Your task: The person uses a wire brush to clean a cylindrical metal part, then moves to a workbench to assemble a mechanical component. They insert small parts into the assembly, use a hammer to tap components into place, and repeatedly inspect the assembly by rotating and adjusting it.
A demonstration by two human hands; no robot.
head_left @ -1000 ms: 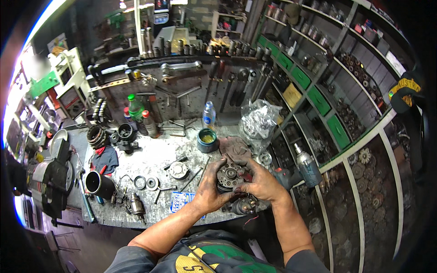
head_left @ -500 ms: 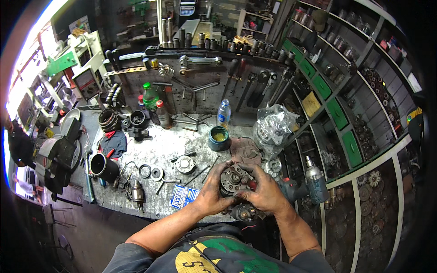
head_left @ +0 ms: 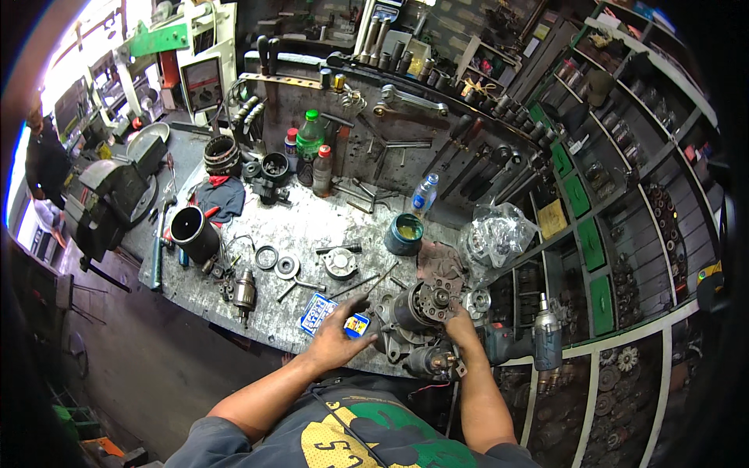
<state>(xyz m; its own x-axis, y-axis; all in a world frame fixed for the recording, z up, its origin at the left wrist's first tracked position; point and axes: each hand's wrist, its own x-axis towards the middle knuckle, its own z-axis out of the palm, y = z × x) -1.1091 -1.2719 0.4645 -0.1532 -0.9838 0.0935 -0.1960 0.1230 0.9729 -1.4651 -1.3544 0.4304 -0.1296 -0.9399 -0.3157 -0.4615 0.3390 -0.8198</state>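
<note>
My right hand (head_left: pixel 459 326) grips the right edge of a round planetary gear assembly (head_left: pixel 438 299), whose small gears show on its face. Directly beside the assembly is a dark cylinder (head_left: pixel 409 309), apparently part of a starter motor; I cannot tell how the two join. Below them, near the bench's front edge, lies a solenoid (head_left: pixel 431 360) with brass-coloured terminals, next to a grey metal housing (head_left: pixel 392 337). Left of these parts, my left hand (head_left: pixel 337 337) is open and empty, fingers and thumb apart, over a blue printed card (head_left: pixel 314 313).
A tub of yellowish grease (head_left: pixel 403 234) stands behind the parts, near a water bottle (head_left: pixel 425 193) and a plastic bag (head_left: pixel 499 234). At the right is a cordless impact wrench (head_left: pixel 546 335). An armature-like part (head_left: pixel 245 292) and a black cylindrical housing (head_left: pixel 193 234) occupy the left.
My left hand has let go of the gear assembly and moved left, its fingers opening. My right hand still holds the assembly, now tilted beside the dark cylinder. The whole view has turned.
</note>
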